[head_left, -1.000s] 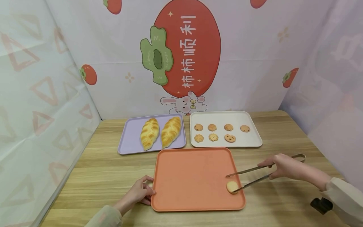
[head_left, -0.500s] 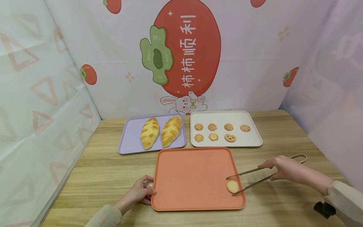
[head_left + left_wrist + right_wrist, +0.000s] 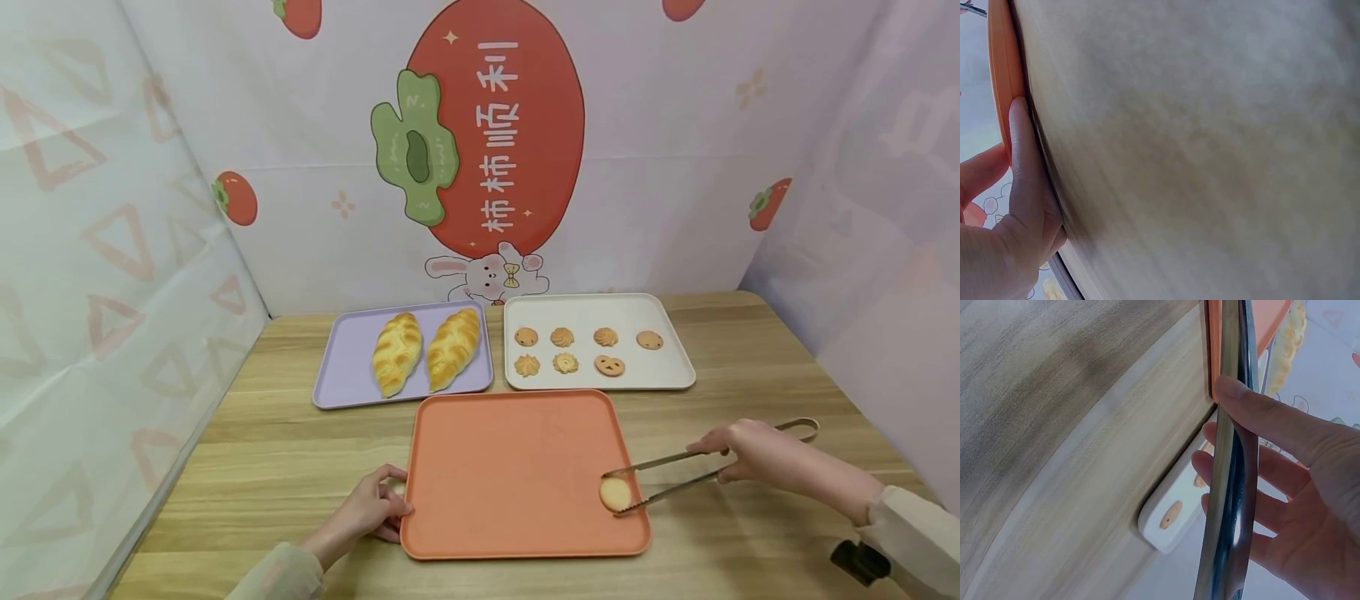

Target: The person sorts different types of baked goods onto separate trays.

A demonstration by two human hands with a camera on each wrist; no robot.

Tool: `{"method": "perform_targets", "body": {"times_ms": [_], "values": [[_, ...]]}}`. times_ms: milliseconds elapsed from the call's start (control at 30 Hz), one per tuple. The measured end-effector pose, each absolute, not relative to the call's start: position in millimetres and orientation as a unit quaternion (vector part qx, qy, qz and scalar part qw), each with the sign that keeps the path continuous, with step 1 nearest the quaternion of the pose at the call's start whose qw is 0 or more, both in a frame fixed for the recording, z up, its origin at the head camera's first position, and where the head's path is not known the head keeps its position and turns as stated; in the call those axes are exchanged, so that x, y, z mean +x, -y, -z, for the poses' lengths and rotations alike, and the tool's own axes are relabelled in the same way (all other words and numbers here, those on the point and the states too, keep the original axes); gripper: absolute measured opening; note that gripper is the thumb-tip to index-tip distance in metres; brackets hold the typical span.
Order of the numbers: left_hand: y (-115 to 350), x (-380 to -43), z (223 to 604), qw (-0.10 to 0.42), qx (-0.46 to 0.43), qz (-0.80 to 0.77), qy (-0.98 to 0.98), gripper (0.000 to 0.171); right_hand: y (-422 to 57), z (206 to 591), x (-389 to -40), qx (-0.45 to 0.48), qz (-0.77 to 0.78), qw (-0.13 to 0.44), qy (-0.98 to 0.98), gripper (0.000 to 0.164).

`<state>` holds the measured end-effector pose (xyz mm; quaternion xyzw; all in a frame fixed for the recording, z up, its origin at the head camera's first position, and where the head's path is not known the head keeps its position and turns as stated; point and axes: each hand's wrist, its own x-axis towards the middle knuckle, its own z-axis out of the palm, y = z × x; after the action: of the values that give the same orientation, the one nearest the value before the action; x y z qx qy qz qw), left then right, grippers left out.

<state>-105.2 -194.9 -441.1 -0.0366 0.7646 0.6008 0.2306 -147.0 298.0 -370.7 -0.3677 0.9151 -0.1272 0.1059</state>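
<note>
My right hand (image 3: 757, 454) holds metal tongs (image 3: 678, 458), with the thumb on one arm and the fingers round the other in the right wrist view. The toothed tips stand either side of a round pale cookie (image 3: 615, 493), one at its far edge and one at its near edge. That cookie lies near the right rim of the orange tray (image 3: 517, 475), otherwise bare. At the tray's left edge, my left hand (image 3: 367, 507) holds the rim with thumb and index finger; its other fingers curl underneath. Up close, both digits meet the orange side wall (image 3: 1005, 62) in the left wrist view.
Behind the orange tray stand a purple tray (image 3: 341, 367) with two braided breads (image 3: 453, 350) and a white tray (image 3: 645, 375) with several small cookies (image 3: 609, 365) in two rows. All sit on a wooden table (image 3: 300, 442) with printed cloth walls around it.
The tongs' far tip has come down to the cookie's far edge, and the near tip has slid off its top to the near edge. My right hand has shifted slightly toward me; the left stays put.
</note>
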Motion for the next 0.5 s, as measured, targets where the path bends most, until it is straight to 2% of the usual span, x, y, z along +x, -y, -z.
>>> {"method": "perform_targets", "body": {"times_ms": [500], "values": [[194.4,-104.6,439.8,0.231,-0.036,-0.598,-0.766,0.044,-300.7,371.1,-144.9,-0.369,0.141,0.107,-0.912,0.040]]}}
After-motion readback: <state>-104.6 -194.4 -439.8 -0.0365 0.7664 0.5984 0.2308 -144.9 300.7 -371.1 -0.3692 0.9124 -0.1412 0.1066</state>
